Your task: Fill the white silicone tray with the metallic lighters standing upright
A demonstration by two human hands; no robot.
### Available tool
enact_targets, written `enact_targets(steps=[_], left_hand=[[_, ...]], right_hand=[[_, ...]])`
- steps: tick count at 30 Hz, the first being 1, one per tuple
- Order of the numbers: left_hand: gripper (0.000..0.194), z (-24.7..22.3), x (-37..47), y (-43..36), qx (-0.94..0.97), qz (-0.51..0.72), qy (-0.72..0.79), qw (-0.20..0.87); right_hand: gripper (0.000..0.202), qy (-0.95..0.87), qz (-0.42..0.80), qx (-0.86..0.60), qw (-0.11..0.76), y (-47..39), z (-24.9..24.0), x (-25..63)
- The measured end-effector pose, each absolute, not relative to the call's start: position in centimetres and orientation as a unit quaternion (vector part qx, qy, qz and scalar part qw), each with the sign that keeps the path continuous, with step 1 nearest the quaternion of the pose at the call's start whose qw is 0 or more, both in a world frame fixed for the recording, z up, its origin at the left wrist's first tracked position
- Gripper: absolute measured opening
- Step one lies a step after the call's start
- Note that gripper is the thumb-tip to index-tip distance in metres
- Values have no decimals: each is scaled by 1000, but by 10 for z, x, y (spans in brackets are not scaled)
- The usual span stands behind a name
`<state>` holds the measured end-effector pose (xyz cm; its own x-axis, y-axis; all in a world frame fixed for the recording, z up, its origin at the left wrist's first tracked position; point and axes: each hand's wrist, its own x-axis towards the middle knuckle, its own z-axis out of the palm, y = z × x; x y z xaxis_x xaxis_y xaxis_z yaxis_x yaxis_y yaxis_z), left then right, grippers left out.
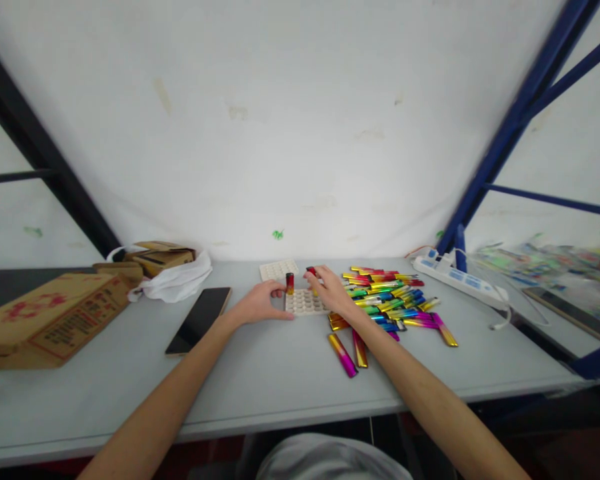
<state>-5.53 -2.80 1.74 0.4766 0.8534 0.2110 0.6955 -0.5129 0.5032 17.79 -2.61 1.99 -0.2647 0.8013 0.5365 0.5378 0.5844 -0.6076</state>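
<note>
A small cream tray (306,302) with rows of round holes lies on the table in front of me. One red-and-gold lighter (290,283) stands upright in its back left corner. My left hand (260,302) grips the tray's left end, thumb at the front corner and curled fingers beside the standing lighter. Over the tray's right side, my right hand (329,290) is closed around another red lighter (311,271), held upright; its lower part is mostly hidden by the fingers. To the right lies a heap of shiny multicoloured lighters (387,300), partly behind my right forearm.
A second cream tray (279,269) lies behind the first. On the left are a black phone (199,321), a white plastic bag (177,280) and a cardboard box (65,317). A white power strip (460,283) lies at right, by a blue frame (500,147).
</note>
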Motion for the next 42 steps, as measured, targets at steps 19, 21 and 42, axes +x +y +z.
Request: enact_targets(steps=[19, 21, 42], left_hand=[[72, 18, -55, -28, 842, 221, 460, 176], [71, 18, -55, -28, 842, 225, 458, 174], [72, 17, -57, -26, 839, 223, 461, 181]], right_hand=[[21, -862, 88, -386, 316, -10, 15, 170], [20, -868, 82, -375, 314, -9, 15, 170], [18, -815, 21, -531, 232, 7, 48, 282]])
